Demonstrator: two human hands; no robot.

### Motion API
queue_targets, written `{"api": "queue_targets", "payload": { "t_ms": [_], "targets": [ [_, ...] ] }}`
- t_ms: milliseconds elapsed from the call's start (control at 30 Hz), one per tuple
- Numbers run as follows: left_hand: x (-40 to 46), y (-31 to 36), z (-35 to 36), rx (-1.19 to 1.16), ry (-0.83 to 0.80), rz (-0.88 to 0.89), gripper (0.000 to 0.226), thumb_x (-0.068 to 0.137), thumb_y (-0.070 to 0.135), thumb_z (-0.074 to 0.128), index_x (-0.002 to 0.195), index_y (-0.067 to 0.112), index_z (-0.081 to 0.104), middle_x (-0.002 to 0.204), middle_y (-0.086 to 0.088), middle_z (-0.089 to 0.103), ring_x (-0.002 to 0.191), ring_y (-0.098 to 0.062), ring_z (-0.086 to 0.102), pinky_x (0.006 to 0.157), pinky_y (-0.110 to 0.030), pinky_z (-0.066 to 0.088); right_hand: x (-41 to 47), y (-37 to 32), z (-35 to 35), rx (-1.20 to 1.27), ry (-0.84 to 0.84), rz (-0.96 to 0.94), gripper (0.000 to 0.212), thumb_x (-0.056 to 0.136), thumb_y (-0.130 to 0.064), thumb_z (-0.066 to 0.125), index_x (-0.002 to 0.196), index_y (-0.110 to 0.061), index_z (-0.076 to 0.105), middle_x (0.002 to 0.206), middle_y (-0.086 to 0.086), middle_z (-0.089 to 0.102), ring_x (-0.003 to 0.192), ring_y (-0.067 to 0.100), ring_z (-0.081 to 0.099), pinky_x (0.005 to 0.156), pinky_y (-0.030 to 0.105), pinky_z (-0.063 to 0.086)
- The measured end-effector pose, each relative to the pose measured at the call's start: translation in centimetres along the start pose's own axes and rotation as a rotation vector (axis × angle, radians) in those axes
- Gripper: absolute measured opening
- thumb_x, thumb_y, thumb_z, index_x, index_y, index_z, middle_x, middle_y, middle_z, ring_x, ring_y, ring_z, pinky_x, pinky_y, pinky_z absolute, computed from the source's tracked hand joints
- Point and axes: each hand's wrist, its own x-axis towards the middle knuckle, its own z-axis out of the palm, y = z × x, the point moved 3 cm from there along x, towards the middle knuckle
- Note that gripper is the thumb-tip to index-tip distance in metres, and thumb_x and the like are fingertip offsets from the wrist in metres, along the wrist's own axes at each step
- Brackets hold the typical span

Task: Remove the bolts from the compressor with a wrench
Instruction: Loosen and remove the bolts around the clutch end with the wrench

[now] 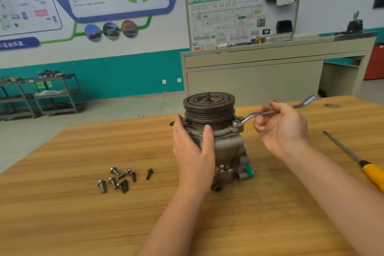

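The compressor (216, 141) stood upright on the bench (83, 214). The left hand (193, 151) cupped its near side, fingers curled round the housing. Right of the pulley, the right hand (280, 129) pinched the wrench (249, 117), its ring seated on a flange bolt. Loose bolts (120, 178) lay left of the compressor.

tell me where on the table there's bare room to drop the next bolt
Bare wood lies left of the loose bolts out to the table edge, along the near edge between the forearms, and between the right hand and the screwdriver. It is crowded round the compressor, where the left hand and the wrench sit.
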Motion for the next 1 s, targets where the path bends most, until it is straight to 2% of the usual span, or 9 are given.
{"api": "queue_targets", "payload": {
  "t_ms": [67,167,233,367,533,733,867,933,1000],
  "targets": [
    [0.1,-0.1,0.0,-0.008,-0.010,-0.007,0.078,0.091,0.054,0.046,0.155,0.024,0.013,0.155,0.014,0.025,0.139,0.002,0.019,0.119,-0.032,0.018,0.8,0.0,0.6,0.055,-0.055,0.125,0.023,0.104,-0.016,0.034,0.083,-0.013,0.044,0.058,0.006,0.056,0.039,0.013,0.048,0.037,0.017,0.034],
    [0.1,-0.2,-0.1,-0.038,-0.030,-0.020,0.089,0.084,0.067,0.054,0.154,0.029,0.014,0.153,0.015,0.026,0.138,0.000,0.022,0.117,-0.031,0.022,0.9,-1.7,1.6,0.234,-0.164,0.056,0.028,0.105,-0.025,0.035,0.084,-0.012,0.049,0.064,0.007,0.063,0.053,0.013,0.060,0.047,0.018,0.048],
    [0.2,-0.2,-0.2,-0.053,-0.059,-0.037,0.110,0.064,0.077,0.059,0.153,0.033,0.012,0.150,0.020,0.024,0.135,0.003,0.021,0.112,-0.025,0.021,0.3,-3.0,2.0,0.199,-0.217,-0.106,0.026,0.105,-0.027,0.035,0.087,-0.013,0.048,0.066,0.007,0.066,0.055,0.014,0.063,0.049,0.020,0.051],
    [0.5,-0.5,-0.2,-0.005,-0.140,-0.025,0.132,0.043,0.080,0.074,0.149,0.042,0.006,0.138,0.031,0.019,0.139,-0.004,0.020,0.115,-0.032,0.021,-2.1,-2.9,1.6,-0.300,-0.234,-0.677,0.017,0.105,-0.025,0.037,0.090,-0.019,0.042,0.070,0.004,0.067,0.044,0.018,0.060,0.041,0.023,0.047],
    [0.6,-0.4,-0.2,0.040,-0.118,0.026,0.123,0.048,0.072,0.072,0.148,0.038,0.010,0.140,0.022,0.023,0.138,-0.007,0.023,0.118,-0.037,0.024,-3.9,-1.9,1.8,-0.508,-0.402,-0.992,0.013,0.101,-0.039,0.043,0.094,-0.028,0.044,0.075,0.001,0.065,0.045,0.010,0.061,0.039,0.027,0.047],
    [0.5,-0.2,-0.3,-0.027,-0.080,0.031,0.089,0.063,0.073,0.059,0.139,0.048,0.019,0.130,0.030,0.030,0.132,0.001,0.031,0.113,-0.032,0.031,-4.0,-1.6,1.2,-0.631,-0.502,-1.133,0.011,0.102,-0.038,0.043,0.099,-0.030,0.049,0.063,0.012,0.062,0.049,0.005,0.061,0.040,0.032,0.048],
    [0.7,-0.1,-0.3,-0.062,-0.056,0.039,0.085,0.064,0.073,0.058,0.136,0.047,0.023,0.124,0.042,0.026,0.127,0.010,0.032,0.102,-0.016,0.029,-4.1,-1.2,1.1,-0.654,-0.488,-1.138,0.024,0.101,-0.039,0.045,0.093,-0.017,0.052,0.062,0.008,0.063,0.051,0.003,0.061,0.043,0.030,0.049],
    [0.7,-0.1,-0.3,-0.061,-0.064,0.036,0.083,0.066,0.070,0.060,0.137,0.047,0.023,0.125,0.041,0.026,0.127,0.008,0.033,0.103,-0.018,0.030,-4.7,-0.6,1.4,-0.674,-0.528,-1.183,0.029,0.100,-0.039,0.050,0.091,-0.012,0.057,0.062,0.004,0.063,0.051,0.004,0.061,0.044,0.028,0.050],
    [0.7,-0.2,-0.2,-0.047,-0.074,0.034,0.081,0.071,0.064,0.063,0.139,0.046,0.022,0.127,0.038,0.027,0.130,0.002,0.034,0.109,-0.027,0.032,-5.5,0.0,1.7,-0.793,-0.518,-1.343,0.041,0.098,-0.040,0.052,0.083,-0.004,0.065,0.061,0.001,0.064,0.049,0.006,0.061,0.044,0.022,0.049]
  ]
}}
